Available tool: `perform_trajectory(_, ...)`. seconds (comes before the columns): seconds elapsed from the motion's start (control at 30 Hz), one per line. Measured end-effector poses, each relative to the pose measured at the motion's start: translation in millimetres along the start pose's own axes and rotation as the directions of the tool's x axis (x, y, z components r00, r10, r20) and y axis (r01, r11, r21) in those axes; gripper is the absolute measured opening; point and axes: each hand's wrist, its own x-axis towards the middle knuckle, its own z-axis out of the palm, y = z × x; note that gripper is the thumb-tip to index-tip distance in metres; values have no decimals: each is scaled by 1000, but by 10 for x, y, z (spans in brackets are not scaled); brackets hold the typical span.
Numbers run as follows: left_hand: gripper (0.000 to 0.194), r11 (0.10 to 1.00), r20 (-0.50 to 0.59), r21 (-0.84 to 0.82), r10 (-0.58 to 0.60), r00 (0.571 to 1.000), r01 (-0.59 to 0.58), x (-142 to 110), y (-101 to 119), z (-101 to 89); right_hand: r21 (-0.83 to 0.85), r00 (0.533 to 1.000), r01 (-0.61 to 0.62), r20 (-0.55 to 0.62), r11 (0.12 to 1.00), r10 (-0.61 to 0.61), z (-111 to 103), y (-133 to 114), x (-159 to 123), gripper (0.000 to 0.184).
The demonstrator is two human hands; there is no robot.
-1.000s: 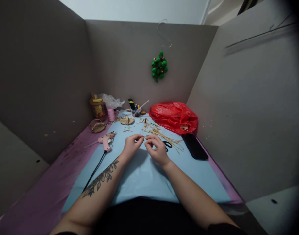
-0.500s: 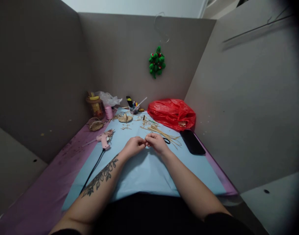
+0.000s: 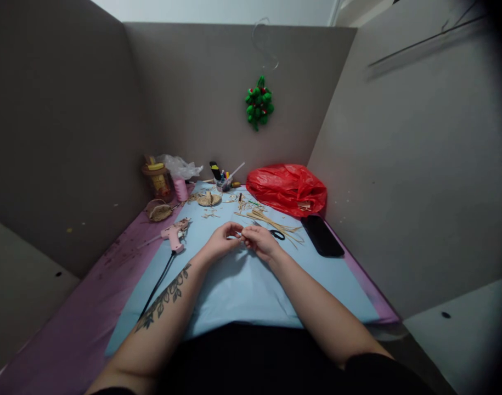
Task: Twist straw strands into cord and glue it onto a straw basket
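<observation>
My left hand [image 3: 223, 240] and my right hand [image 3: 259, 241] meet fingertip to fingertip above the blue sheet [image 3: 251, 291]. Both are curled into a pinch; whatever sits between the fingertips is too small to make out. Just past my right hand lie black-handled scissors [image 3: 277, 235], their blades partly hidden. Behind them a loose bundle of straw-coloured strips [image 3: 271, 220] is spread out. A round woven straw piece [image 3: 209, 199] rests farther back, with small straw scraps [image 3: 210, 215] in front of it.
A pink glue gun [image 3: 174, 237] with a black cord lies at left, near a small woven basket [image 3: 158, 211]. A jar [image 3: 158, 181], pink spool [image 3: 180, 189] and pen holder [image 3: 224, 184] stand behind. At right are a red plastic bag [image 3: 287, 189] and a black phone [image 3: 322, 236].
My left hand's fingers have loosened and arched a little, while my right hand keeps its pinch. More of the scissors shows now. The whole view has shifted slightly.
</observation>
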Motion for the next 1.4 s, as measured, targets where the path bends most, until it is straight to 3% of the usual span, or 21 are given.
perform_trajectory(0.4, 19, 957, -19, 290, 17, 1000, -11, 15, -34, -38, -18, 999, -19, -36, 1000, 18, 36, 11, -10, 23)
perform_trajectory(0.57, 19, 985, -21, 163, -50, 999, 53, 39, -60, -48, 30, 998, -40, -37, 999, 41, 36, 8, -20, 20)
perform_trajectory(0.8, 23, 991, -117, -46, -131, 984, 126, 50, -86, -49, 194, 1000, -16, 14, 981, 14, -8, 18, -5, 17)
perform_trajectory(1.2, 22, 980, -163, -96, -189, 968, 175, 39, -100, -16, 260, 996, -11, 84, 966, -12, 10, 32, -22, 19)
perform_trajectory(1.4, 23, 983, -137, -64, -181, 974, 173, 30, -87, -31, 241, 999, 23, 20, 970, -29, -10, 106, 34, 26)
